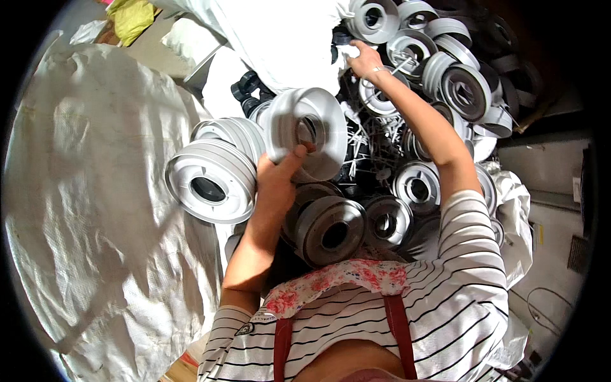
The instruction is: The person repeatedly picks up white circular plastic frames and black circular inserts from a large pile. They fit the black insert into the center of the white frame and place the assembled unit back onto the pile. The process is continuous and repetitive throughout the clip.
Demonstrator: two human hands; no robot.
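My left hand (pixel 277 181) is closed on a round white plastic spool-like part (pixel 328 137), its thumb over the rim of the centre hole. The part is tilted, its hollow face toward me. At the far side my right arm is stretched out, and my right hand (pixel 365 62) has its fingers bent together by the edge of a white sack (pixel 280 44) and a black cylindrical piece (pixel 342 36). What those fingers grip, if anything, is too small to make out. Similar white spools (pixel 219 184) are stacked left of my left wrist.
More white and grey spools (pixel 468 92) are heaped at the far right, others (pixel 331 232) just before my body. Thin white plastic sticks (pixel 366 143) lie among black pieces in the middle. A large white woven sheet (pixel 95 191) covers the left; a yellow bag (pixel 130 19) lies far left.
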